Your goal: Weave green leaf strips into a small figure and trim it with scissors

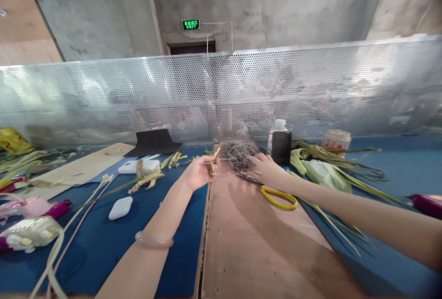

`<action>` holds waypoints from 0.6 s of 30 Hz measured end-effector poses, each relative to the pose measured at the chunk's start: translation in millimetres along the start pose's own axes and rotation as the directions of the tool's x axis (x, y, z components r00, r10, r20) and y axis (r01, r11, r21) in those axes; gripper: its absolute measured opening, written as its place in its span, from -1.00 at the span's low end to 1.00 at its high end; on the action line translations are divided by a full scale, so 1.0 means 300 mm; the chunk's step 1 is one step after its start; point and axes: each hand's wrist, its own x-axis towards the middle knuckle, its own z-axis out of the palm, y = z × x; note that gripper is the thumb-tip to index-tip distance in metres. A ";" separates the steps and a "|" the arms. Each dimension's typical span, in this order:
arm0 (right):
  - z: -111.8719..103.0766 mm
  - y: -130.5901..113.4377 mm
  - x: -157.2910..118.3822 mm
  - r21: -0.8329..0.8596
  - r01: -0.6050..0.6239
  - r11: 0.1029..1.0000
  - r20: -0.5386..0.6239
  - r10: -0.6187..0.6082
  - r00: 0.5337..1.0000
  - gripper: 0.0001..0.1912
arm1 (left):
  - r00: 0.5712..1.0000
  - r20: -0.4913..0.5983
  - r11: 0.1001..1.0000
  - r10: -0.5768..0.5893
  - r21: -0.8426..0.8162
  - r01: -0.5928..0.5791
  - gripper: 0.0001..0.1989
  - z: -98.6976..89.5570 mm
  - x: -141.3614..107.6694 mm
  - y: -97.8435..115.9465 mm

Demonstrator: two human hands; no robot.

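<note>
My left hand [199, 173] pinches a short folded strip of yellow-green dried husk [214, 158] between thumb and fingers. A thin strand seems to run from there toward a loose tangle of grey string [238, 154] on the wooden board. At the right side of that tangle, my right hand [267, 170] has its fingers curled into the strands; the fingertips are partly hidden and blurred. Scissors with yellow handles [280, 198] lie just below my right hand, their blades pointing left toward the string.
Beyond the wooden board [255, 253], a perforated metal screen [172, 96] crosses the back. To the right are a black phone [281, 148], a white bottle [278, 126] and green husks [324, 174]. A white case [120, 208] and long pale strips [74, 225] lie left.
</note>
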 end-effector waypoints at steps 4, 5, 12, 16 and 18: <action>0.081 -0.069 0.173 -0.017 -0.116 0.993 -0.013 0.116 0.993 -0.34 | 0.985 0.022 0.985 0.170 -0.007 -0.170 -0.95 0.050 -0.033 0.007; 0.105 -0.077 0.210 -0.024 -0.127 0.992 -0.014 0.127 0.992 -0.40 | 0.976 0.034 0.977 0.213 -0.009 -0.213 -0.94 0.069 -0.048 0.014; 0.181 0.046 0.441 -0.078 -0.271 0.959 -0.103 0.263 0.959 -0.67 | 0.837 0.211 0.860 0.504 -0.039 -0.508 -0.92 0.219 -0.203 0.099; 0.172 0.146 0.551 -0.111 -0.356 0.928 -0.205 0.329 0.922 -0.67 | 0.682 0.249 0.716 0.688 -0.080 -0.694 -0.90 0.269 -0.337 0.138; 0.172 0.179 0.586 -0.123 -0.389 0.913 -0.252 0.351 0.902 -0.67 | 0.540 0.241 0.572 0.807 -0.090 -0.815 -0.91 0.273 -0.407 0.150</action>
